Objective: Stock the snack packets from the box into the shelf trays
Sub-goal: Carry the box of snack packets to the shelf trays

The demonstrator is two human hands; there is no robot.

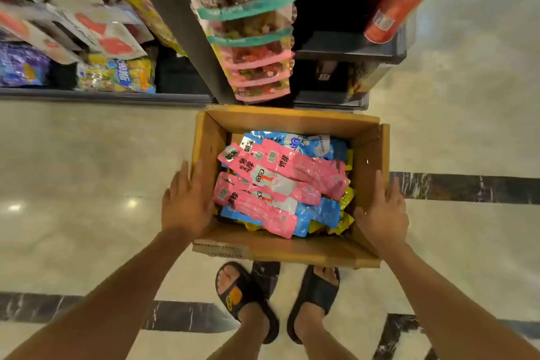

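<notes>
Box (295,123) of pink/blue packets (280,181); L hand (187,202), R hand (382,212) flat on its 2 sides, fingers straight. Step: prob. placing box. Next: pick 1 packet for shelf trays (347,54).

Head view, steeply downward, near box (292,120)

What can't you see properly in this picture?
Head view, bottom of the box: hidden under the pink packets and blue packets.
The yellow packets: mostly buried, print unreadable.
The shelf packets at the top: blurred, cut off by the picture's edge.
Palms of the left hand and right hand: turned toward the box walls, hidden behind the hands' backs.
</notes>
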